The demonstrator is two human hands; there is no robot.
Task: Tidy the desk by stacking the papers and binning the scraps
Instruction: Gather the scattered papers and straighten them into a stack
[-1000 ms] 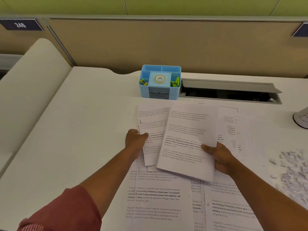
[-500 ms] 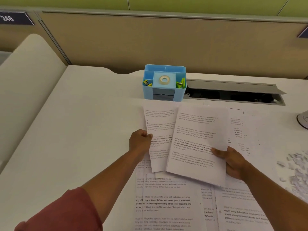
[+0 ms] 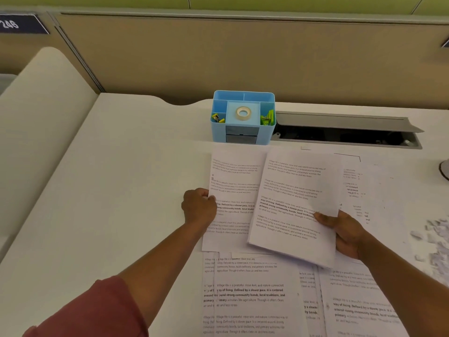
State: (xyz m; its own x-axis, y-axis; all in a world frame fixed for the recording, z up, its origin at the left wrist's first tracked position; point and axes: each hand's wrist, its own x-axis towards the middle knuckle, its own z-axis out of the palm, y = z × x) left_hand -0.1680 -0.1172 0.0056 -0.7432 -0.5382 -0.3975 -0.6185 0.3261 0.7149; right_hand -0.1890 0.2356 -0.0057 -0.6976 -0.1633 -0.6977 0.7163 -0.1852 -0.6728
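A thin sheaf of white printed sheets (image 3: 291, 205) lies with its long axis running from the near edge of the white desk (image 3: 121, 181) toward the back panel, its top leaning a little to the right. Its lower right edge sits in the right hand (image 3: 345, 233), whose thumb presses on the printed face while the fingers curl beneath (they are hidden by the paper). Just left of it, partly tucked under it, a second white printed sheet (image 3: 232, 198) also points away from the person, nearly square to the desk edge. The left hand (image 3: 199, 206) pinches this sheet's left margin, knuckles up and fingers curled tight. Both forearms reach forward from the bottom corners, the left one emerging from a dark red sleeve (image 3: 92, 310). More printed pages (image 3: 250, 297) lie flat and overlapping nearer the person. A scatter of small white paper scraps (image 3: 435, 242) lies at the right edge. Beyond the papers stands a light blue plastic organiser (image 3: 243, 131) holding a roll of tape (image 3: 243, 113).
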